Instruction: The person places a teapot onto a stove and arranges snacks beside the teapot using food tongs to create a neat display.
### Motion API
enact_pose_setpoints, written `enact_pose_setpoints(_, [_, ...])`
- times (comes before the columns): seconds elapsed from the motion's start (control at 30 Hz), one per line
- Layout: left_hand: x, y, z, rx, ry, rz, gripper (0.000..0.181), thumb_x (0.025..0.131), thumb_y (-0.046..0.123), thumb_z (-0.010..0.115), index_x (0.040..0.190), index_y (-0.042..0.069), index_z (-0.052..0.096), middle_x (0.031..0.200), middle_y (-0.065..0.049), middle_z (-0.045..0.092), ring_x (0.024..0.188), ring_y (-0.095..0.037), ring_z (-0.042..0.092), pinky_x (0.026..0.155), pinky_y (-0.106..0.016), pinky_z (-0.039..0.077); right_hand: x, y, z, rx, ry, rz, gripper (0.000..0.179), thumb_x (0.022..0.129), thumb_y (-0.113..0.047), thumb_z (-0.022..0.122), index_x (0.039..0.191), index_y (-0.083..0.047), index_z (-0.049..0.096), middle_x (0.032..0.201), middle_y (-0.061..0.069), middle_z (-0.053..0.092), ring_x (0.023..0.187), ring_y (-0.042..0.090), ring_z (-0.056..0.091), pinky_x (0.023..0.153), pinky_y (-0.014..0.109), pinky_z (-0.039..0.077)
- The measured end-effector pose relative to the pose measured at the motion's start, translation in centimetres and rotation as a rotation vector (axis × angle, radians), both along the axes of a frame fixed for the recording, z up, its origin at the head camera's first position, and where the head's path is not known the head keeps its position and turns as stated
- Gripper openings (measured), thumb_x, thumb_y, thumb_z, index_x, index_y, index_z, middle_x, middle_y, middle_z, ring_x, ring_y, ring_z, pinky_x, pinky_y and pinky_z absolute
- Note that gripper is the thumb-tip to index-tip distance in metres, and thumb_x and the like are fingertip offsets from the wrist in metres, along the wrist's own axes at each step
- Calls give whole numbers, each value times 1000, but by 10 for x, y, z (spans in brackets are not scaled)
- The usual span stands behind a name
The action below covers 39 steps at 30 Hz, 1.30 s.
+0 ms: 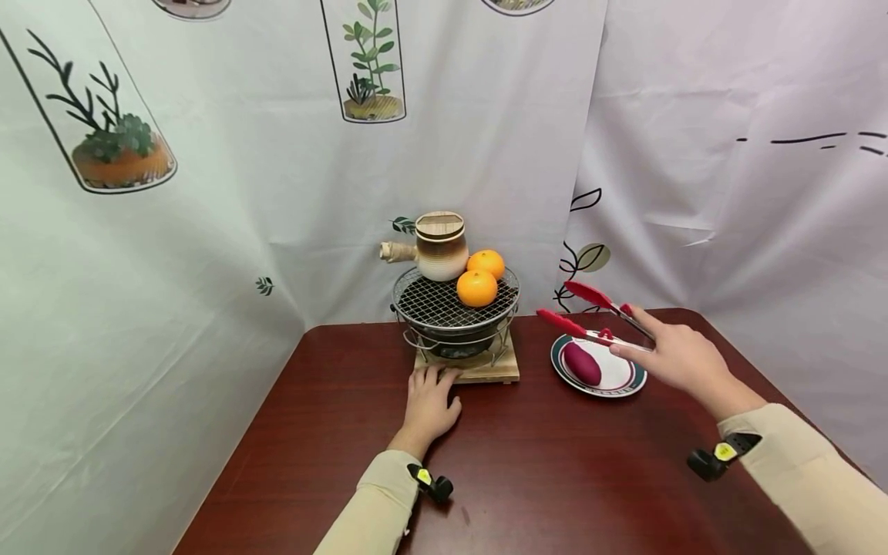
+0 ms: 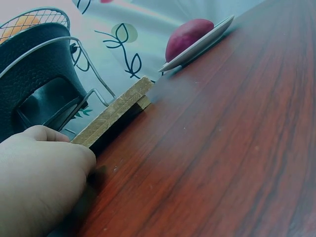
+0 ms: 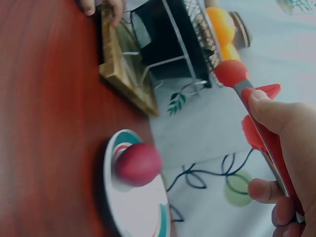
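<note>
My right hand (image 1: 683, 354) holds red-tipped metal tongs (image 3: 266, 138), their two arms spread with nothing between the tips. Below the tongs, a dark pink sweet potato-shaped object (image 1: 581, 364) lies on a white plate with a green patterned rim (image 1: 610, 395). My left hand (image 1: 428, 407) rests its fingers on the front edge of a wooden board (image 2: 116, 112), thumb out to the side near the table. On that board stands a small black grill (image 1: 454, 339) with a round wire mesh. Two oranges (image 1: 477, 288) and a lidded clay pot (image 1: 442, 250) with a side handle sit on the mesh.
Everything stands on a dark red-brown wooden table (image 1: 527, 462). A white cloth (image 1: 486, 154) printed with plants hangs close behind the grill and along both sides. The plate is to the right of the board, with a gap between them.
</note>
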<state>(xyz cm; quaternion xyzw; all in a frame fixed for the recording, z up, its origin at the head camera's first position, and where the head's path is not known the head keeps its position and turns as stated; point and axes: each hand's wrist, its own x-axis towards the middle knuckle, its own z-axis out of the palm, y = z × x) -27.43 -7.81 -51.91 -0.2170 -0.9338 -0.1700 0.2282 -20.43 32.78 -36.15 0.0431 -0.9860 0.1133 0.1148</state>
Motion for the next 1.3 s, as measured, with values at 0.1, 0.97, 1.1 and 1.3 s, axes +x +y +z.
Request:
enact_pose_setpoints(0.1, [-1, 0, -1, -7, 4, 6, 45, 85, 22, 69, 130, 20, 65, 133, -13, 53, 127, -38, 43, 112, -60, 27, 2, 5, -14, -14, -28, -9, 103, 85, -79, 52, 157, -8, 33, 114, 29, 66, 100, 49, 63, 66, 56, 51])
enact_pose_setpoints(0.97, [-1, 2, 2, -25, -12, 15, 45, 86, 22, 68, 130, 20, 65, 133, -14, 53, 127, -38, 43, 111, -60, 28, 12, 26, -86, -40, -120, -45, 102, 86, -79, 51, 151, 0, 41, 126, 38, 57, 105, 55, 59, 71, 63, 50])
enact_pose_setpoints(1.1, [-2, 2, 1, -23, -16, 14, 45, 86, 23, 67, 131, 20, 64, 134, -13, 53, 128, -38, 43, 112, -59, 28, 13, 27, -92, -41, -142, -49, 101, 85, -77, 54, 150, 0, 43, 122, 37, 60, 101, 52, 61, 66, 59, 52])
enact_pose_setpoints(1.3, [-1, 2, 1, -19, -16, 13, 45, 86, 23, 68, 131, 21, 64, 134, -13, 52, 127, -38, 42, 112, -60, 27, 13, 27, -96, -42, -149, -56, 99, 85, -77, 56, 149, -2, 46, 123, 38, 59, 101, 52, 61, 64, 58, 52])
